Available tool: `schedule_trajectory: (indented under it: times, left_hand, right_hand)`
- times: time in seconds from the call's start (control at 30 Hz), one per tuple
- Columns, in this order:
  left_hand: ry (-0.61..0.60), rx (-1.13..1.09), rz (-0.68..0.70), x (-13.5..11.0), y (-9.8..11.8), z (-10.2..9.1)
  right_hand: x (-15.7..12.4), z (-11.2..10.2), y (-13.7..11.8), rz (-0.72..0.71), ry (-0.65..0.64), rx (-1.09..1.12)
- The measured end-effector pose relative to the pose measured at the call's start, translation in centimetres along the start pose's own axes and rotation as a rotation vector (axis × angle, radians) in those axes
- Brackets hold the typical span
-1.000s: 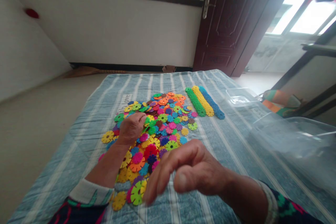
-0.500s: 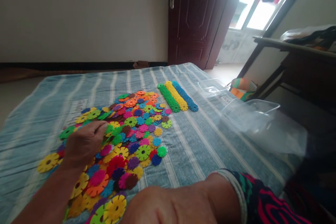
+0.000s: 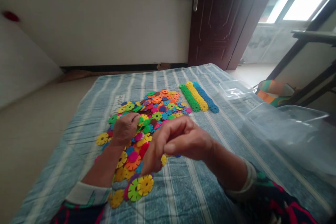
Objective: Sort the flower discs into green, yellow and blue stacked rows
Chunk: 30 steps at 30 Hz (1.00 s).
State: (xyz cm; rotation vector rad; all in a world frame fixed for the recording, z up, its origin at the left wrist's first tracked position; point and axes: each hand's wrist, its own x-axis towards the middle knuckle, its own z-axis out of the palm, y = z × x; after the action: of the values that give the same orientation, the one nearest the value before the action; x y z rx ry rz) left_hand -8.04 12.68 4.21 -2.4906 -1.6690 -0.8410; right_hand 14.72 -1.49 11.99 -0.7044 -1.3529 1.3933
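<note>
Left of the centre of the frame, a person's left hand (image 3: 126,127) is closed in a fist over a heap of many-coloured notched plastic discs (image 3: 133,156), its thumb and fingers clamped on a few bright green flower-shaped plastic discs (image 3: 144,122). The person's right hand (image 3: 181,138) hangs over the near right side of the heap, at the middle of the frame, with the fingers bent downward and the thumb apart from the fingertips.

The heap spreads from the centre toward the lower left of the frame, on a blue cloth with white stripes (image 3: 183,189). Right of centre, beyond the right hand, three overlapping rows of discs lie side by side: green (image 3: 189,98), yellow (image 3: 197,96) and blue (image 3: 206,97). At the right of the frame are a small clear plastic container (image 3: 236,89) and a larger clear plastic container (image 3: 291,126).
</note>
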Motion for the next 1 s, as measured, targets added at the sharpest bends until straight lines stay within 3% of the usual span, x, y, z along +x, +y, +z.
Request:
schedule_trajectory:
  times: [0.1,0.27,0.47,0.6,0.83,1.0]
  left_hand:
    - [0.016,0.006,-0.007,-0.1,-0.1,0.1]
    - [0.031,-0.071,-0.028,-0.2,-0.4,0.3]
    - [0.044,-0.195,-0.112,-0.3,-0.1,-0.1]
    - [0.045,-0.291,-0.164,-0.4,0.3,-0.5]
    - [0.032,-0.314,-0.198,-0.6,0.4,-0.7]
    - [0.026,-0.349,-0.207,-0.7,0.6,-1.0]
  right_hand:
    - [1.9,-3.0,0.3,0.057,0.010,0.086]
    - [3.0,-8.4,2.2,0.084,0.469,0.138]
    - [3.0,-11.4,4.1,0.054,0.743,0.081]
    - [3.0,-11.2,5.1,0.068,0.767,-0.067]
    - [3.0,-9.2,6.9,0.062,0.602,-0.289]
    - [3.0,-8.6,7.6,0.039,0.581,-0.387]
